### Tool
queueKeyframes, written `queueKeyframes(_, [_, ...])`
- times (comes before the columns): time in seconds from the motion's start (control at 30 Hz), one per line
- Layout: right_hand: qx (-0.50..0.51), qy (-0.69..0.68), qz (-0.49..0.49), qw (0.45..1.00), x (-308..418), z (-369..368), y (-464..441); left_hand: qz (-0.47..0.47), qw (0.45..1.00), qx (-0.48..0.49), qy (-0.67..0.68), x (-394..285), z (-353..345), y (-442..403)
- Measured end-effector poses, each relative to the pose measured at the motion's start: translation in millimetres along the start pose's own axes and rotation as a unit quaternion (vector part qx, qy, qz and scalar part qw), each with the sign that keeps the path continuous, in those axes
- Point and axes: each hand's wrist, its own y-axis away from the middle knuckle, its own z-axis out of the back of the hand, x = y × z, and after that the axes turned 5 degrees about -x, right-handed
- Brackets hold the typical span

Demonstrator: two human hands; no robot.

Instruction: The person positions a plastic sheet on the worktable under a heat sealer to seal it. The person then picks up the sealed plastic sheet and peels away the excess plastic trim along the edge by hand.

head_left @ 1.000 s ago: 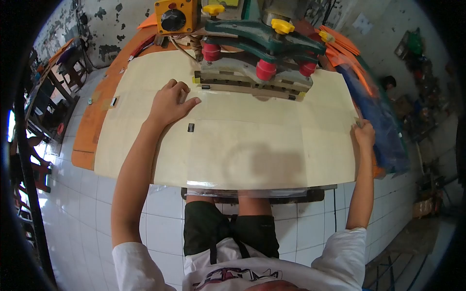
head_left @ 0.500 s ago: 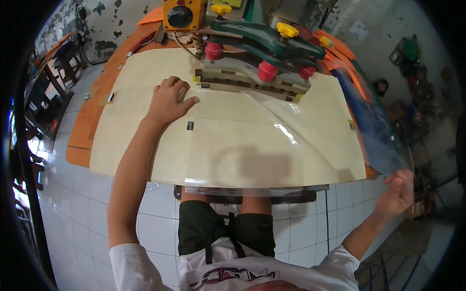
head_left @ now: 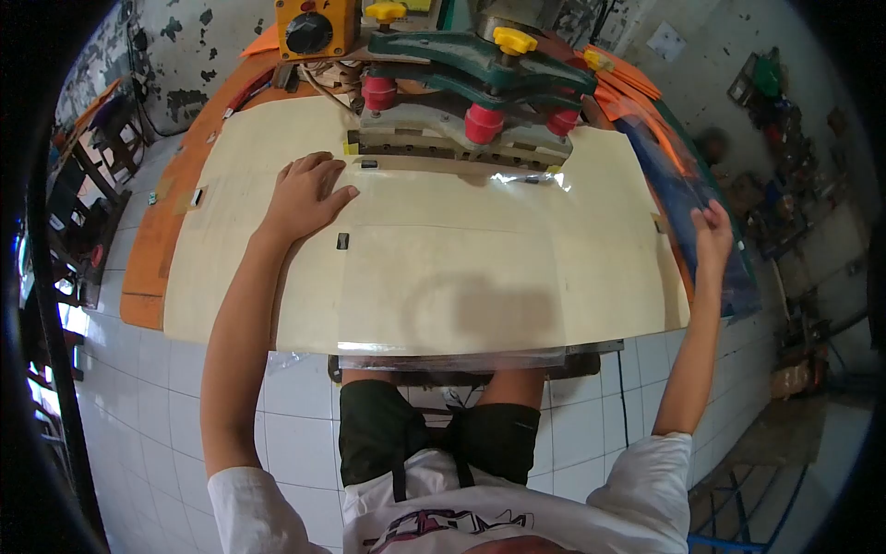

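Note:
My left hand [head_left: 309, 194] lies on the cream board [head_left: 249, 231], left of the heat-sealing press [head_left: 461, 138]. Its thumb is spread and its fingers are slightly bent, with nothing visible in them. A clear plastic sheet [head_left: 450, 295] lies flat on the board below the press, its shiny lower edge hanging past the front. Over at the table's right side, my right hand [head_left: 713, 231] has its fingertips pinched at the blue-looking plastic sheets [head_left: 669, 171]. How much plastic it grips is hard to make out.
An orange control box [head_left: 316, 30] with a black dial stands behind the board. Orange sheets [head_left: 628, 78] lie at the back right. Small dark tabs [head_left: 342, 241] mark the board. A red-handled tool [head_left: 249, 92] lies at the back left.
My right hand has moved up and inward from beyond the table's right front corner, and the plastic there has dropped lower. The clear sheet on the board looks flatter. My left hand stays on the board.

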Motion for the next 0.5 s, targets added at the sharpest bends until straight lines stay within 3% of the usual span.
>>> queueKeyframes(0.03, [-0.038,0.047,0.1,0.993,-7.5,-15.7,-7.2,0.0,1.0,0.001,-0.001,1.0,-0.6,0.2])
queueKeyframes(0.1, [0.066,0.055,0.117,0.989,2.0,-48.0,-9.8,-0.021,1.0,-0.011,0.003,4.2,-2.5,-1.6])
queueKeyframes(0.17, [0.286,0.023,0.036,0.957,28.7,-77.8,-5.3,-0.014,1.0,-0.003,0.022,-1.5,3.2,-2.9])
queueKeyframes(0.23, [0.455,0.04,0.013,0.889,52.6,-101.4,9.6,-0.005,0.999,0.002,0.042,-4.2,5.3,-3.6])
queueKeyframes(0.37, [0.486,0.066,0.096,0.866,70.1,-132.3,37.8,0.006,0.999,-0.001,0.047,-5.8,7.0,-5.4])
queueKeyframes(0.43, [0.499,0.206,0.133,0.831,89.6,-134.2,40.1,0.013,0.999,0.002,0.038,-5.0,7.7,-7.3])
queueKeyframes(0.5, [0.499,0.182,0.128,0.838,89.7,-131.8,42.2,-0.018,0.999,-0.019,0.017,-2.0,7.6,-9.5])
